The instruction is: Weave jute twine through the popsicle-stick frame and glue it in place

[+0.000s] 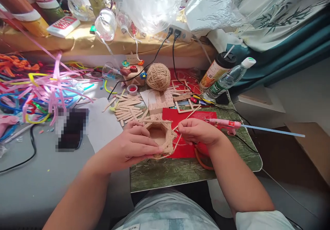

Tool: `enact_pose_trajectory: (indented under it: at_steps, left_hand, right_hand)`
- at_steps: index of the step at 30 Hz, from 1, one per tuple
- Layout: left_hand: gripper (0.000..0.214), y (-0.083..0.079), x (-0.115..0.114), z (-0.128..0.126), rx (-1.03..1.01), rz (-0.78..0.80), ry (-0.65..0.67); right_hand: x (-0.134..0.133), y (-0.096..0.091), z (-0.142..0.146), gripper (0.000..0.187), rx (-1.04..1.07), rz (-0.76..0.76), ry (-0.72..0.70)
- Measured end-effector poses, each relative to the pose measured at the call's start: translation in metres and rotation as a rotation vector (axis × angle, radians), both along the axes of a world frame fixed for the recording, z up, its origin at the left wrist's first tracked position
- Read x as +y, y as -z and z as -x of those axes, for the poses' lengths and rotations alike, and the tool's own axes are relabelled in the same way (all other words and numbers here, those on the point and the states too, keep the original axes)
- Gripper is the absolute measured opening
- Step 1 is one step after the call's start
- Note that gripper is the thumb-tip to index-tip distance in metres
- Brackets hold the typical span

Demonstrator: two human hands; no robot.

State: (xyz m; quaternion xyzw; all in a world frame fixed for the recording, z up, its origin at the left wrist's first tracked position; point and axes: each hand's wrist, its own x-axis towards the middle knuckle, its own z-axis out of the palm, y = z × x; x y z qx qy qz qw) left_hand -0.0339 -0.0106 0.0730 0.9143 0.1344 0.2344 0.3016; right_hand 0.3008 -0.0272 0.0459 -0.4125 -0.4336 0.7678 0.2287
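Observation:
My left hand (139, 142) is closed around the left side of a hexagonal craft-stick box (169, 142) wrapped in twine, tilted so its hollow inside shows. A loose strand of twine (176, 145) runs from the box's near edge up to my right hand (197, 131), whose fingers are pinched on it. Both hands are above a red sheet (189, 151) on the green board. Beyond the box sits a ball of twine (158, 77). A pink hot glue gun (223, 122) lies just right of my right hand, and an orange loop handle (203, 162) shows beneath my wrist.
Loose craft sticks (129, 108) lie behind my left hand. At the back right stand a water bottle (225, 79) and a lidded cup (218, 68). Black cords run from a power strip (183, 32). A phone (72, 128) and pink pipe cleaners (56, 85) lie left.

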Motion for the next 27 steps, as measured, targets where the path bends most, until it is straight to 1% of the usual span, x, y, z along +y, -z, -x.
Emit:
enact_pose_trajectory:
  at_steps: [2, 5, 7, 9, 11, 13, 16, 18, 22, 24, 26, 27]
  left_hand:
    - [0.037, 0.001, -0.004, -0.005, 0.002, -0.042, -0.005]
    - [0.035, 0.004, -0.012, -0.014, -0.003, -0.109, -0.01]
    - [0.034, 0.005, -0.018, -0.019, -0.017, -0.145, -0.018]
    - [0.034, 0.005, -0.022, -0.023, -0.023, -0.155, -0.024]
    - [0.035, 0.005, -0.024, -0.026, -0.024, -0.144, -0.019]
    - [0.036, 0.004, -0.023, -0.026, -0.025, -0.118, 0.005]
    - [0.037, 0.004, -0.016, -0.023, -0.001, -0.064, 0.052]
    - [0.039, 0.007, -0.012, -0.021, 0.025, -0.022, 0.076]
    - [0.038, 0.015, -0.011, -0.021, 0.105, 0.035, 0.108]
    - [0.033, 0.017, -0.013, -0.022, 0.152, 0.037, 0.119]
    - [0.031, 0.017, -0.014, -0.023, 0.187, 0.032, 0.133]
    - [0.031, 0.015, -0.014, -0.023, 0.197, 0.029, 0.136]
  right_hand:
    - [0.007, 0.001, -0.001, 0.046, 0.01, 0.09, -0.002]
    - [0.024, -0.002, -0.006, 0.053, -0.024, 0.228, -0.104]
    - [0.037, -0.009, -0.011, 0.057, -0.049, 0.286, -0.131]
    - [0.049, -0.02, -0.016, 0.058, -0.079, 0.293, -0.125]
    - [0.057, -0.034, -0.017, 0.057, -0.114, 0.273, -0.145]
    - [0.062, -0.045, -0.015, 0.052, -0.149, 0.248, -0.203]
    - [0.062, -0.052, -0.012, 0.04, -0.203, 0.211, -0.288]
    - [0.057, -0.049, -0.011, 0.036, -0.232, 0.193, -0.299]
    - [0.044, -0.032, -0.007, 0.038, -0.294, 0.147, -0.267]
    - [0.039, -0.025, -0.002, 0.037, -0.426, 0.039, -0.273]
    - [0.037, -0.019, 0.003, 0.034, -0.583, -0.12, -0.292]
    - [0.036, -0.017, 0.005, 0.033, -0.627, -0.189, -0.301]
